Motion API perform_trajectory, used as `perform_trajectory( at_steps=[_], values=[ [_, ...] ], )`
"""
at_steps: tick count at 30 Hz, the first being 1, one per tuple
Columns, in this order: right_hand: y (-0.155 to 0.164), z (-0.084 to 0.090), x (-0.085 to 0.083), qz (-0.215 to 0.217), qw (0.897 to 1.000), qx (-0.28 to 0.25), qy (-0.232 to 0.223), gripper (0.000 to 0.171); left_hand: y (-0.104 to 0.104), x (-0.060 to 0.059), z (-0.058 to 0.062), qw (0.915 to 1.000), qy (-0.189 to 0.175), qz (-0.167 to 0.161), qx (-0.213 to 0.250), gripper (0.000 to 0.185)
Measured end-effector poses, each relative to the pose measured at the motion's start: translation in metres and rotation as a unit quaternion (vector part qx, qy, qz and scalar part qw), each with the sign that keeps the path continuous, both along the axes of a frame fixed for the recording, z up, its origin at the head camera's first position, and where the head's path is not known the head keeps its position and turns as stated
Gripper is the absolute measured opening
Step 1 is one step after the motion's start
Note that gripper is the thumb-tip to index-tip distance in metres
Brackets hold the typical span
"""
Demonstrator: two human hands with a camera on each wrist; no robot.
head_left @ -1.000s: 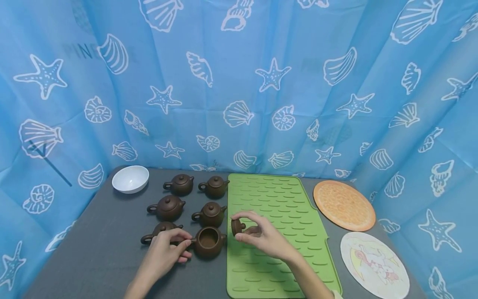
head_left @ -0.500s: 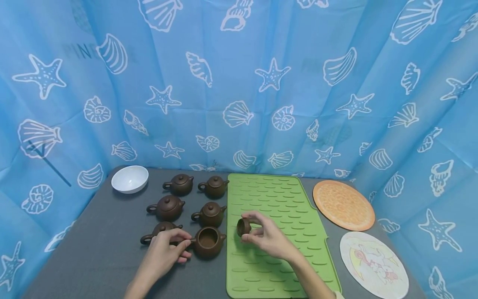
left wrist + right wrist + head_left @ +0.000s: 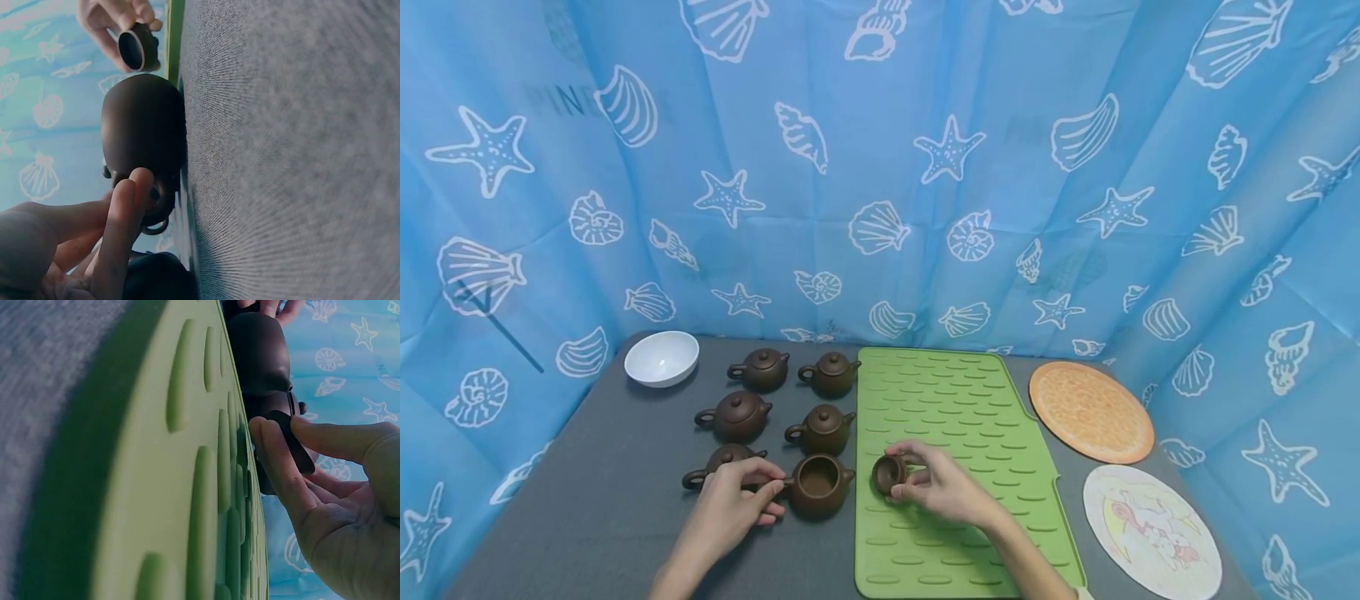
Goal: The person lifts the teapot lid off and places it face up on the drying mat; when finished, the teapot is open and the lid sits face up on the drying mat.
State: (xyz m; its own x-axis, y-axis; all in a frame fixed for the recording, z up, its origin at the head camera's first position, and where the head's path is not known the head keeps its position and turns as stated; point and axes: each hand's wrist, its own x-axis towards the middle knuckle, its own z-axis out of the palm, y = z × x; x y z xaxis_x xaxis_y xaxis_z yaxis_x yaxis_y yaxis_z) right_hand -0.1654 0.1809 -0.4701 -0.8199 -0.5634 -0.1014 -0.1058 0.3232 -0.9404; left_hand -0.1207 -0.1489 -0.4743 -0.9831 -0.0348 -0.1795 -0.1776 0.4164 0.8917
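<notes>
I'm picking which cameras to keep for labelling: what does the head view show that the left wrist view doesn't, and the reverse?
Only the head view shows the whole layout: the white bowl, five lidded teapots behind, the green mat, the orange round mat and the picture mat. Only the left wrist view shows the left hand close up, with a fingertip at the handle of the open teapot. Both show that teapot and the right hand holding its lid beside it.
</notes>
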Motion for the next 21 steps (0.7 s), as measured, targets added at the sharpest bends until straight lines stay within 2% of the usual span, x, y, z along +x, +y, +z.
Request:
perform_trajectory(
  at_steps=[6, 12, 21],
  values=[
    [0.0005, -0.0046, 0.0011, 0.023, 1.000, 0.007, 0.005, 0.052, -0.0004, 0.0003, -0.0003, 1.0000, 0.005, -0.002, 0.005, 0.011],
    [-0.0011, -0.0060, 0.0030, 0.027, 1.000, 0.010, -0.006, 0.052, -0.0008, 0.0005, -0.0005, 0.9999, 0.008, -0.006, 0.006, 0.011],
    [-0.0036, -0.0060, 0.0044, 0.043, 0.998, 0.039, 0.021, 0.057, 0.0001, 0.0006, 0.0009, 1.0000, 0.006, -0.005, 0.005, 0.011]
  ],
)
